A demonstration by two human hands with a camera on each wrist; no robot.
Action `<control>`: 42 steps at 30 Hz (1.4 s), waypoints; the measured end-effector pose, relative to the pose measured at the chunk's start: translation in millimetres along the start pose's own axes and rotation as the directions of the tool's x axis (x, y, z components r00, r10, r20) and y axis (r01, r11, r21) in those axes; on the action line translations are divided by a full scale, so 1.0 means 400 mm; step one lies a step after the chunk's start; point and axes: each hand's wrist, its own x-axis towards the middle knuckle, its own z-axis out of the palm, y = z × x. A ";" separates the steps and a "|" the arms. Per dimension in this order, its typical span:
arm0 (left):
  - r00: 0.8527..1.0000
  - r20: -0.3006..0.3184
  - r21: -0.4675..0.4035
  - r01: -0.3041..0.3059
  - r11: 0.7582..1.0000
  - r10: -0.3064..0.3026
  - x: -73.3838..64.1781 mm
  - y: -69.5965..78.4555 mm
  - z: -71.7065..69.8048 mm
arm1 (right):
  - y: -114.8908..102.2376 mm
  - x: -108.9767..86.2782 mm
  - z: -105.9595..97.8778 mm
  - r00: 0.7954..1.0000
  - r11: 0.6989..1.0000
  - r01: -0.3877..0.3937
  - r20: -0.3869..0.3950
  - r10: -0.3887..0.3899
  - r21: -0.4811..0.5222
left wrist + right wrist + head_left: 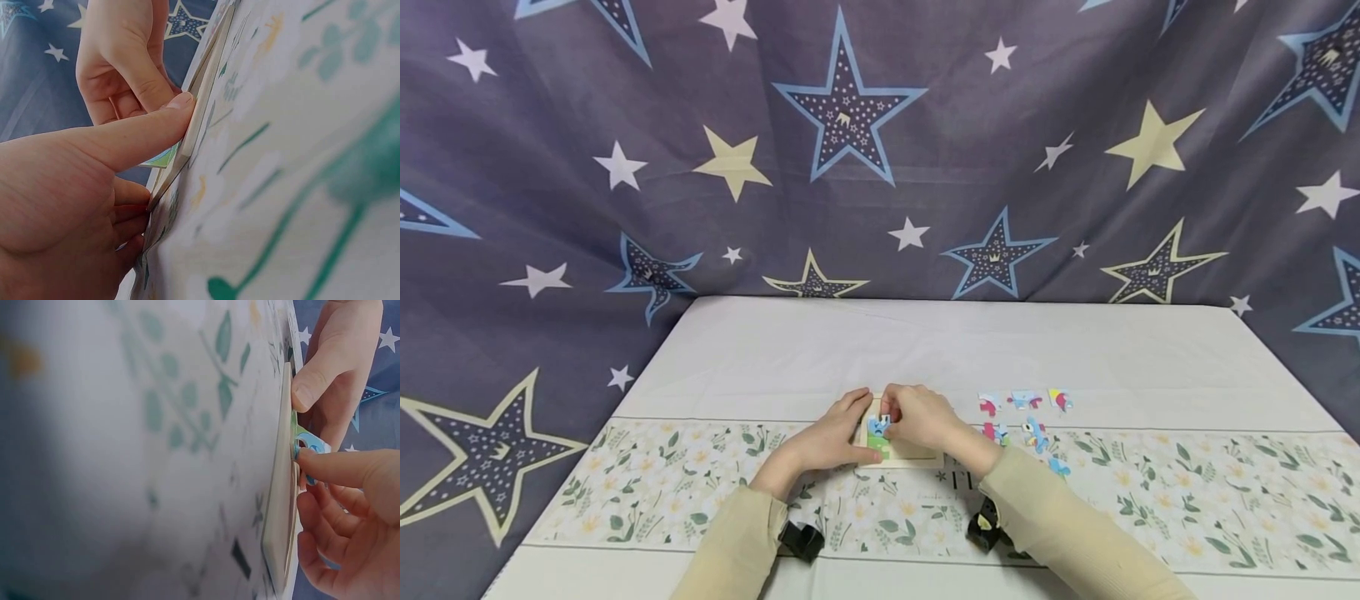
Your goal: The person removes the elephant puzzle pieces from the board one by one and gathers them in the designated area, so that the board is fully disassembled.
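A small wooden puzzle board [898, 463] lies in front of me on the patterned cloth. My left hand [831, 437] grips its left side, the thumb on the front rim and the fingers along the far left edge. A green puzzle piece [877, 451] lies in the board's near left corner. Over the board's left part, my right hand [922, 418] pinches a blue puzzle piece [317, 444] between thumb and fingers. In the right wrist view this piece stands tilted at the board's surface. The right hand hides much of the board's far part.
Several loose puzzle pieces lie right of the board, among them a yellow and red one [1060, 400], a blue figure piece [1035, 434] and a small blue one [1059, 467]. A white table [760, 350] carries the floral strip; a star-printed curtain [880, 208] hangs behind.
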 end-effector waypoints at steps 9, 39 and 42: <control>1.000 -0.007 0.000 -0.003 1.000 0.003 0.000 0.000 0.000 | 0.002 -0.003 -0.005 1.000 1.000 0.011 -0.002 -0.011 0.009; 1.000 0.001 -0.012 0.012 1.000 -0.012 0.002 0.007 0.000 | 0.073 -0.062 -0.089 0.997 0.994 -0.023 -0.067 0.030 0.108; 1.000 0.001 -0.018 0.015 1.000 -0.015 0.000 0.007 0.001 | 0.088 -0.072 -0.097 0.997 0.993 -0.021 -0.071 0.029 0.112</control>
